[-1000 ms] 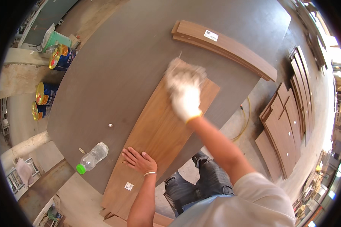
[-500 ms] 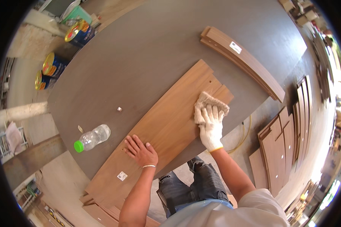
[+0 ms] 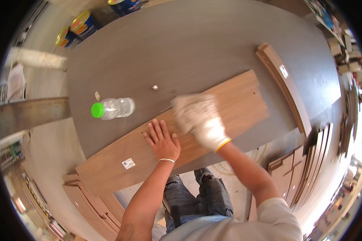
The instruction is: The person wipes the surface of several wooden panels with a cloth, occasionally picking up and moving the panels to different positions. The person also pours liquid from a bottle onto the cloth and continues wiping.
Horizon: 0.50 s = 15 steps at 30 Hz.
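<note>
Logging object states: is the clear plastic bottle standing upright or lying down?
Lying down: the bottle rests on its side on the grey table, its green cap pointing sideways.

Quick tally: one long brown wood panel [image 3: 177, 132] on the grey table [image 3: 197, 48], one clear plastic bottle [image 3: 113, 108] with a green cap, two paint cans [image 3: 78, 29] off the far edge, and two small bits of hardware [image 3: 155, 87] near the bottle.

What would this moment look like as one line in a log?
left hand: flat on wooden panel | right hand: gloved, blurred, cloth on panel | plastic bottle: lying on grey table
</note>
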Each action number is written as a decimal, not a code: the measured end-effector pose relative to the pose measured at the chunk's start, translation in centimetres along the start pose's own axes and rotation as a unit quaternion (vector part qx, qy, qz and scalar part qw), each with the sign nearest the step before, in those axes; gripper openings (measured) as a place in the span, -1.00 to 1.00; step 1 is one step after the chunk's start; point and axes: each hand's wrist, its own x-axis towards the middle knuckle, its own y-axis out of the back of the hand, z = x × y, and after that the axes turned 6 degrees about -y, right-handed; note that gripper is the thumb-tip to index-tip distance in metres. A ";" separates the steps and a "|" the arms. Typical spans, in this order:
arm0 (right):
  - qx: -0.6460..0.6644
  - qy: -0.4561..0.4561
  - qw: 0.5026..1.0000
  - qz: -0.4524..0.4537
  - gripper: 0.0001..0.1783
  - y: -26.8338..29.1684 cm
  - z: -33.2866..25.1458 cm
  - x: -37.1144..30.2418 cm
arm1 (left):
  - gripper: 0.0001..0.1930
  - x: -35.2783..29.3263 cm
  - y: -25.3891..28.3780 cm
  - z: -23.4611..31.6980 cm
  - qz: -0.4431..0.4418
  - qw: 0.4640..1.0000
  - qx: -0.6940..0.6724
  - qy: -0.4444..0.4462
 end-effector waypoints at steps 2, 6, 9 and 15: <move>-0.091 -0.170 0.981 0.009 -0.49 2.0 6.6 1.7 | -0.23 -0.2 -0.2 -0.2 0.013 1.000 -0.004 0.000; -0.146 -0.241 0.949 0.142 -0.39 -0.4 7.3 2.4 | -0.25 0.1 0.0 0.5 0.016 1.000 -0.016 -0.001; -0.027 -0.006 0.999 -0.020 -0.34 -4.5 -3.9 3.1 | -0.30 0.4 0.5 0.4 -0.015 0.999 -0.039 0.003; -0.162 -0.156 0.974 -0.029 -0.28 0.1 3.3 3.7 | -0.35 -3.3 1.8 -5.6 0.080 0.975 -0.208 -0.007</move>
